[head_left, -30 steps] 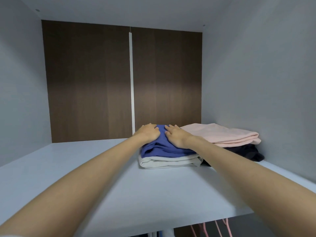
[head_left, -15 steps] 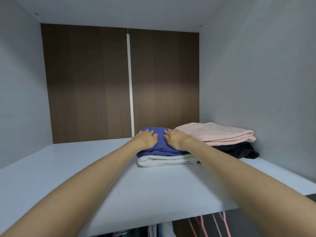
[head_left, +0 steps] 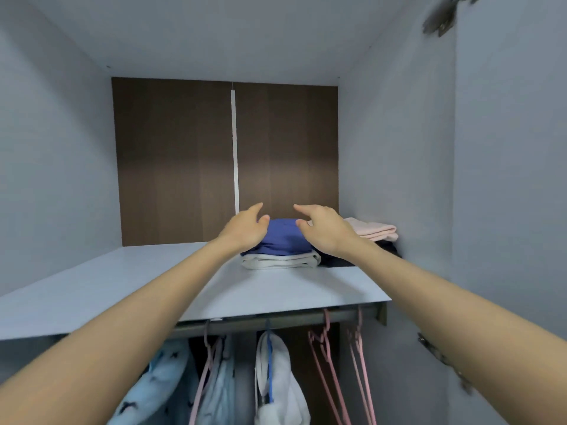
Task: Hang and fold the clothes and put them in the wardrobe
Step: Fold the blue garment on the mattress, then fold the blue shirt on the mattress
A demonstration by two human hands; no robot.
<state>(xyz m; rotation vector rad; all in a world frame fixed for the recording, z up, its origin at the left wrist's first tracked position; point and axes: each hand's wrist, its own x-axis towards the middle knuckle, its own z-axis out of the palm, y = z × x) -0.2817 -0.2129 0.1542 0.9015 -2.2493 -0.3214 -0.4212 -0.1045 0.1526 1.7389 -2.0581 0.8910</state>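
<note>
Clothes sit folded toward the back right of the wardrobe (head_left: 395,154), on its pale upper shelf (head_left: 122,280). A blue garment (head_left: 283,237) lies on top of a cream garment (head_left: 279,261). Just beside that stack, against the right wall, a pink garment (head_left: 372,230) rests on a dark garment (head_left: 390,249). The person reaches in with both bare arms stretched out over the shelf. The left hand (head_left: 245,230) hovers at the left edge of the blue garment and the right hand (head_left: 325,230) at its right edge, partly hiding the pink one from view. Each grip is slack and wide: the fingers are spread and only gently bent, the index fingers point toward the brown back panel (head_left: 171,161), the thumbs turn inward toward each other, and neither hand has hold of anything. Whether the palms brush the blue cloth I cannot tell. A thin white strip (head_left: 235,148) runs down the middle of the back panel. Under the shelf's front edge a rail (head_left: 276,321) carries hanging things: a light blue garment (head_left: 159,384) with dark marks on the left, a white garment (head_left: 276,378) near the middle, and bare pink hangers (head_left: 325,351) to the right. Metal hinges (head_left: 438,16) show on the right side panel.
</note>
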